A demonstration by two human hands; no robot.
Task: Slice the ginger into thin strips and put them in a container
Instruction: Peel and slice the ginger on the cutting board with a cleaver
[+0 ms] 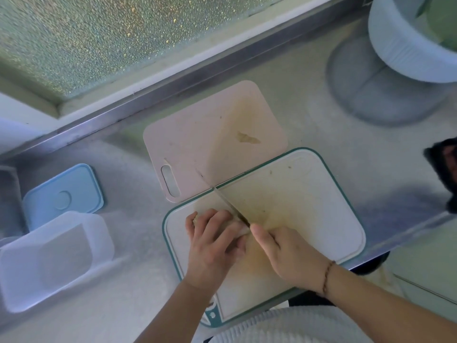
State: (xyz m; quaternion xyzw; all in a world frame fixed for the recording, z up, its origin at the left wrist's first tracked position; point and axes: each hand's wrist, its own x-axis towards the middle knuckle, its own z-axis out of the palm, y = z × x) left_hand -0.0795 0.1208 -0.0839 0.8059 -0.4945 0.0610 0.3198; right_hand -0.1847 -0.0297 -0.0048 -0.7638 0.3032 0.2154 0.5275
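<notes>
Left hand (212, 243) fingers curl over ginger (195, 220) to steady it on green-rimmed board (321, 219); right hand (284, 253) grips knife (227, 204) for slicing.

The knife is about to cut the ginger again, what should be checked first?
1. Left hand holds the ginger down on the white cutting board: ok.
2. Left fingertips clear of the knife blade: cannot tell, they sit very close.
3. Right hand grips the handle firmly: ok.
4. Board lies flat on the counter: cannot tell, its far edge overlaps the pink board.
5. Clear container open and ready: ok, its blue lid lies beside it.
</notes>
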